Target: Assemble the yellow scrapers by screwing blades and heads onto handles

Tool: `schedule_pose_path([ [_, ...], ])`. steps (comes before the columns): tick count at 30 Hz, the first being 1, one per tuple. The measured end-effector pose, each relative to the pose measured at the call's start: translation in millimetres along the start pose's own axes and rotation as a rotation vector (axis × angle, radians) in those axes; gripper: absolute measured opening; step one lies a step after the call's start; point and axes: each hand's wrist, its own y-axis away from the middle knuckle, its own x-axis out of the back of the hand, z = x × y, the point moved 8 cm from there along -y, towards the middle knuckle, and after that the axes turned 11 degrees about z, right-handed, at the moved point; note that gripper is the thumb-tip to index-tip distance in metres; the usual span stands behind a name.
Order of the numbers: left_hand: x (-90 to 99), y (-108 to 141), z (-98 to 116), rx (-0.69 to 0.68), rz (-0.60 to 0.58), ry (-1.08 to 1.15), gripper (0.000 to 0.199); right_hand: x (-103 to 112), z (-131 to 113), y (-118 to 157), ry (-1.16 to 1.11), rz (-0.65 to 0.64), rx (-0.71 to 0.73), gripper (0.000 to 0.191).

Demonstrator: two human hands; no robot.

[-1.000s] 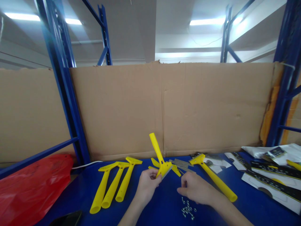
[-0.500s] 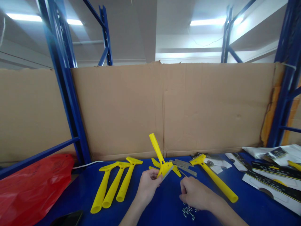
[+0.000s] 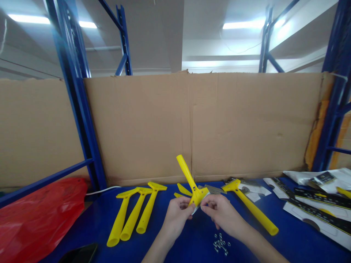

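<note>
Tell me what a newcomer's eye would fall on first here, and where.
Probably the bright yellow tool in the left hand near the centre, with the right hand close beside its head. Then the three yellow handles lying side by side on the blue table to the left, and the shiny red plastic at the far left.

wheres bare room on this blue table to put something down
Bare blue tabletop shows between the left hand and the screws, between the red plastic and three yellow handles, and between the lone handle and the cards. It is crowded beyond the left hand, with loose yellow pieces and metal strips, and among the cards.
</note>
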Motion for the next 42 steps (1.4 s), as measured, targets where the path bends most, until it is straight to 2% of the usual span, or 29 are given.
schedule_pose_path([
  [6, -9.2, 9.3, 5.8, 0.0, -0.047, 0.042, 0.043, -1.2, -8.0, -2.3, -0.169, 0.078, 0.03, 0.016],
  [16, -15.3, 15.2, 10.4, -0.026, -0.083, 0.041, 0.039, -1.3, -10.3, 0.6, -0.207, 0.092, 0.067, 0.017],
  [19, -15.4, 13.8, 9.4, -0.052, -0.081, 0.033, 0.035, -0.3, -12.4, 1.7, -0.136, 0.102, 0.083, 0.018],
  [23, -16.1, 12.2, 7.7, -0.095, -0.091, 0.018, 0.031, 6.3, -17.9, 3.2, 0.03, 0.182, 0.151, 0.017],
  [27, -15.4, 11.2, 7.5, -0.13, -0.087, -0.01, 0.029, 8.4, -19.3, 4.5, 0.08, 0.209, 0.165, 0.017],
  [35, -15.1, 14.2, 13.6, -0.251, -0.075, -0.126, 0.02, 8.5, -14.9, 4.2, 0.166, 0.233, 0.097, 0.016],
  [39, -14.7, 15.2, 14.6, -0.264, -0.081, -0.135, 0.021, 12.1, -10.4, 3.1, 0.205, 0.268, 0.054, 0.012],
  [42, -14.5, 14.5, 14.3, -0.246, -0.086, -0.115, 0.025, 16.1, -8.8, 2.4, 0.229, 0.288, 0.038, 0.016],
])
